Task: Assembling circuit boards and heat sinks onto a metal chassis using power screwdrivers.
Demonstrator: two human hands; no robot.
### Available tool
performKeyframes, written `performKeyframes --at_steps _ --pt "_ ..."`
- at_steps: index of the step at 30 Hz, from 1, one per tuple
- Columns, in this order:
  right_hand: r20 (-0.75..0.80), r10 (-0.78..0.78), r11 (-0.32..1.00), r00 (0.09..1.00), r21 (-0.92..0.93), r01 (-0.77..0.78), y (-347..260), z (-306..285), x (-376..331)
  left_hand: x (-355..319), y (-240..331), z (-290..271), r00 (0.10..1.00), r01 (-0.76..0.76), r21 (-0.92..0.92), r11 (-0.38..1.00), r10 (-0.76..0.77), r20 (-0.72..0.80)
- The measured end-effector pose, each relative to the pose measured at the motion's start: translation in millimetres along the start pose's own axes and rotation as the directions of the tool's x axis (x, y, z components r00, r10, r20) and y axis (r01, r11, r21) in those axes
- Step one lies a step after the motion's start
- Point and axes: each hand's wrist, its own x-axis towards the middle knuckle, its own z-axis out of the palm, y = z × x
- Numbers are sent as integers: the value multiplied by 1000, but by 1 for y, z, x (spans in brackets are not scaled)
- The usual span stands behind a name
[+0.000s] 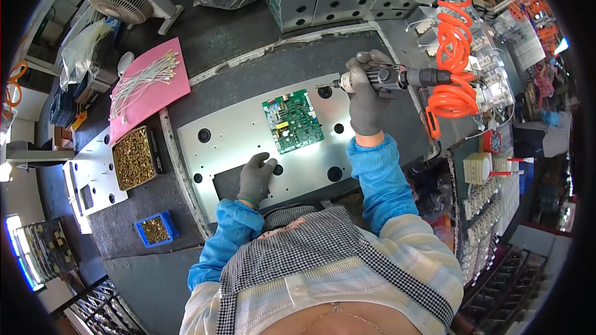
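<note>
A checked apron over blue sleeves fills the lower frame. The gloved left hand lies flat, fingers together, on the grey metal panel, at seven o'clock from the green circuit board. The gloved right hand is clamped around a pneumatic screwdriver at two o'clock from the board, its tip just beside the board's corner. An orange coiled hose trails off toward one o'clock. A tray of brass screws sits at nine o'clock.
</note>
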Motion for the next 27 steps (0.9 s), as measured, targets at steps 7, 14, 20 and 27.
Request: performKeyframes --at_steps 7,14,20,27 --pt "67 167 986 984 7 -168 32 10 -6 10 11 8 999 13 22 1000 -14 45" --pt "149 197 980 969 3 -200 38 9 -3 19 12 12 998 -57 113 992 57 11" --pt "163 194 980 967 5 -197 15 15 -1 23 -3 -1 995 95 -578 811 -61 79" --pt "265 230 901 936 305 -308 -43 39 -30 -1 65 -31 915 308 -859 409 120 385"
